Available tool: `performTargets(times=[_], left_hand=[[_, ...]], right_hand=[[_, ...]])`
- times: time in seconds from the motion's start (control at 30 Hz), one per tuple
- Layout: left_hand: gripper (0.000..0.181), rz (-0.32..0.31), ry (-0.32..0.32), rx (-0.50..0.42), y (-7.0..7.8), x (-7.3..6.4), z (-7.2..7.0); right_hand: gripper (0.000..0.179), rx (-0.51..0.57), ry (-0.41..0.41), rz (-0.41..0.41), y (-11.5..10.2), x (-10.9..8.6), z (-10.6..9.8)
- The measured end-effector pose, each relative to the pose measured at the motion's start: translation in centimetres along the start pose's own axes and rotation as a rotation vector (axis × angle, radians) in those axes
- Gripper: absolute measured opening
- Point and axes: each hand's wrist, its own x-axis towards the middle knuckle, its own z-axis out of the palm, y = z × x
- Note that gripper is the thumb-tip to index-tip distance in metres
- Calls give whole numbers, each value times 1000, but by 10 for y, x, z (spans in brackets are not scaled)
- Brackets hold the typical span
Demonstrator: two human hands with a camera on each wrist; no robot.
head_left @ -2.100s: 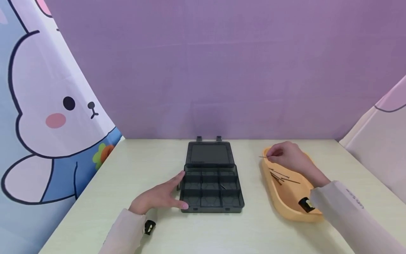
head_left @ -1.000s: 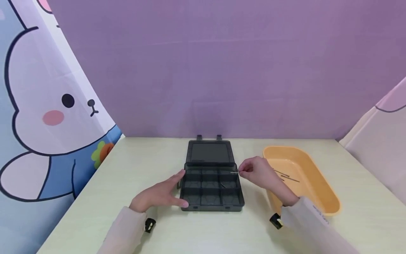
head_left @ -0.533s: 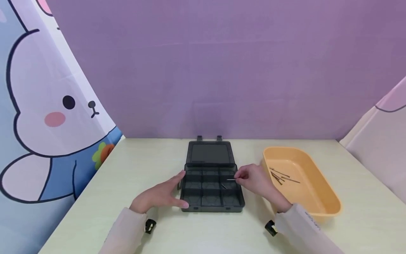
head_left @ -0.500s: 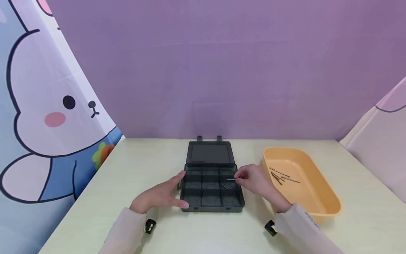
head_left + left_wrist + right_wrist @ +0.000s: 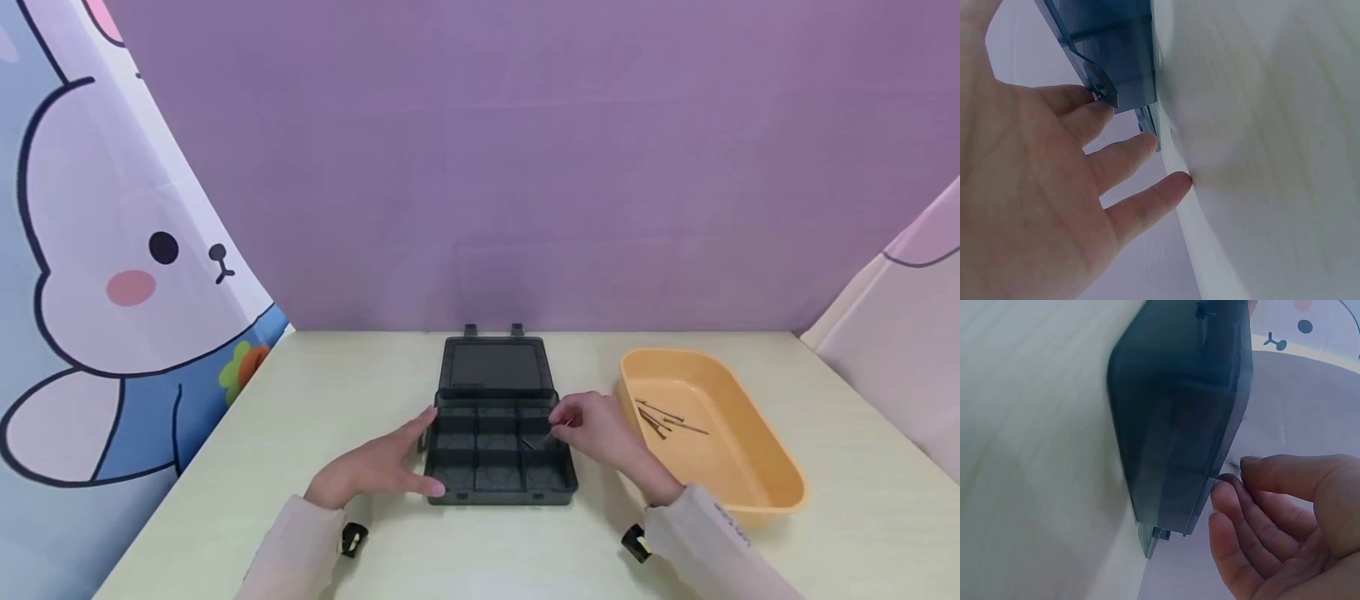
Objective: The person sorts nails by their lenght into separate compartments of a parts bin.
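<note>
A dark translucent compartment box [image 5: 498,479] lies on the table with its lid [image 5: 495,367] folded back. My left hand [image 5: 378,462] spreads along its left side, thumb at the front corner and index finger near the back; the left wrist view shows the fingers straight beside a side latch [image 5: 1100,84]. Over the right column, my right hand [image 5: 600,429] pinches a thin nail between thumb and forefinger, blurred and mostly hidden; in the right wrist view only a small dark bit of the nail [image 5: 1233,464] shows by the thumb. Another nail [image 5: 528,444] lies in the middle right compartment.
A yellow-orange tray [image 5: 757,450] stands to the right of the box, with several nails [image 5: 660,417] at its left side. Behind the table [image 5: 337,367] rises a purple cloth [image 5: 480,167]. Patterned cloth [image 5: 112,333] hangs at the left.
My right hand has carried a nail from the tray leftward to the box, then slightly lower over the right column. The nail has tilted from level. My left hand stays at the box's side.
</note>
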Motion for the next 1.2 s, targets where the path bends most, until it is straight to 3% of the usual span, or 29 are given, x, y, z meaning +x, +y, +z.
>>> performTargets(times=[0.43, 0.63, 0.87, 1.03, 1.2], left_hand=[[111, 53, -5, 7, -1, 1, 4], [110, 20, -1, 23, 0, 2, 2], [110, 31, -10, 24, 1, 5, 1], [111, 30, -9, 26, -2, 0, 0], [111, 42, -4, 10, -2, -3, -1]], right_hand=[[7, 8, -24, -48, 3, -6, -8], [7, 11, -48, -88, -1, -5, -17], [6, -17, -9, -45, -7, -10, -35], [5, -33, -23, -20, -9, -11, -45], [6, -38, -11, -11, 3, -9, -59]])
